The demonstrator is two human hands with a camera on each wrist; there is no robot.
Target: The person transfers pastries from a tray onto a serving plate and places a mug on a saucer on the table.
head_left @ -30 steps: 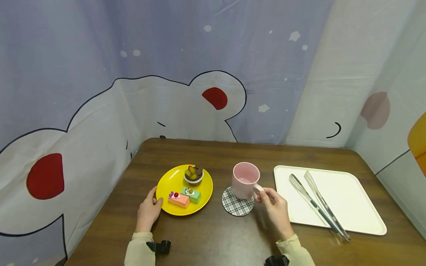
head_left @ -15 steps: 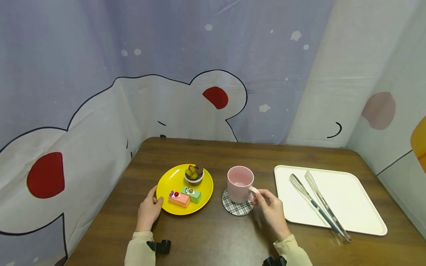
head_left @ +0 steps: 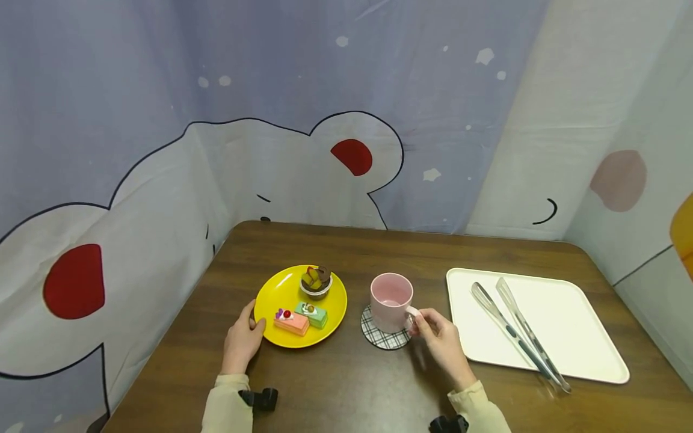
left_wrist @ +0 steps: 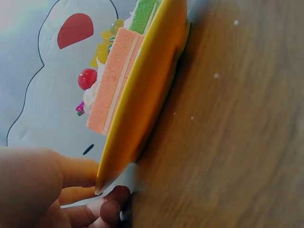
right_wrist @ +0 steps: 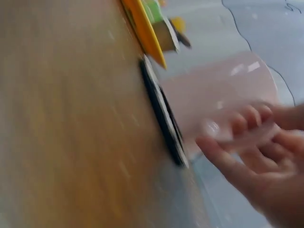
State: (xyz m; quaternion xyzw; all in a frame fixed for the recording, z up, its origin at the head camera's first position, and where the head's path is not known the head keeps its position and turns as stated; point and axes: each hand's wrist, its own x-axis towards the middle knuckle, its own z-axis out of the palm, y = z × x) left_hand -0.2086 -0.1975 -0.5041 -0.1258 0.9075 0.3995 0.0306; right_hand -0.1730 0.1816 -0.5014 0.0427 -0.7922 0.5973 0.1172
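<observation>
My right hand (head_left: 441, 346) grips the handle of a pink mug (head_left: 387, 300), fingers curled through it. The mug stands upright at the round black-and-white plaid coaster (head_left: 379, 338), covering its far part; in the right wrist view its base is at the coaster's top, any gap too blurred to tell. My left hand (head_left: 242, 341) holds the left rim of a yellow plate (head_left: 281, 288), with fingertips below the edge in the left wrist view. On the plate sit a pink cake slice (head_left: 291, 324), a green cake slice (head_left: 314, 316) and a chocolate cupcake (head_left: 316, 284) in a pale cup.
To the right of the mug lies a white tray (head_left: 563, 325). Metal tongs (head_left: 520, 337) rest on it, their joined end reaching over the front edge. Behind the brown wooden table (head_left: 335, 391) hangs a printed curtain (head_left: 281, 72).
The mug has come left and down with my right hand, from above the coaster's far right side to its middle. My left hand stays at the plate rim.
</observation>
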